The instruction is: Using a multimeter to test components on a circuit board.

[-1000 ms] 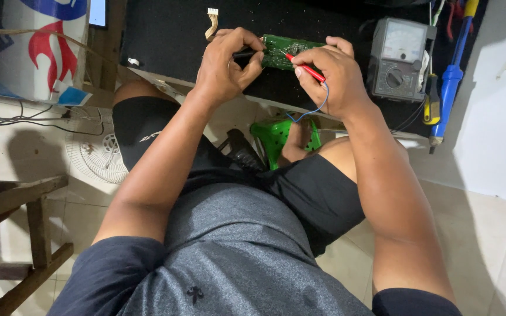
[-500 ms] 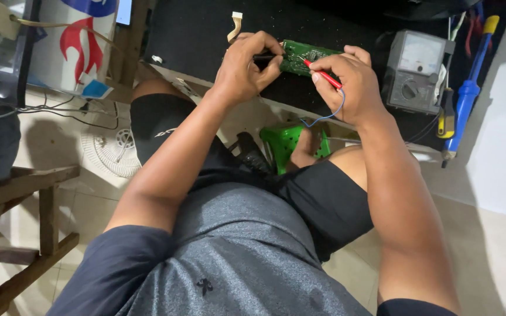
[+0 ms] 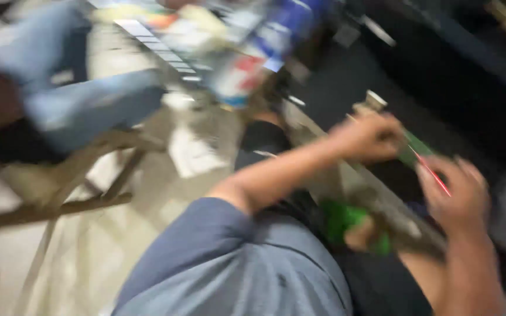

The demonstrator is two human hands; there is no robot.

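Head view, blurred, shows me the left hand [image 3: 367, 137] gripping a green circuit board [image 3: 412, 151] on the dark bench [image 3: 346, 82], right hand [image 3: 458, 196] pinching a red probe [image 3: 431, 172]; I judge the board light, stiff, fragile, best held by its edges.

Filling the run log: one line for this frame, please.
view: motion-blurred, tilted | left hand: on green circuit board | right hand: holds red probe | surface: black bench | grip detail: unclear
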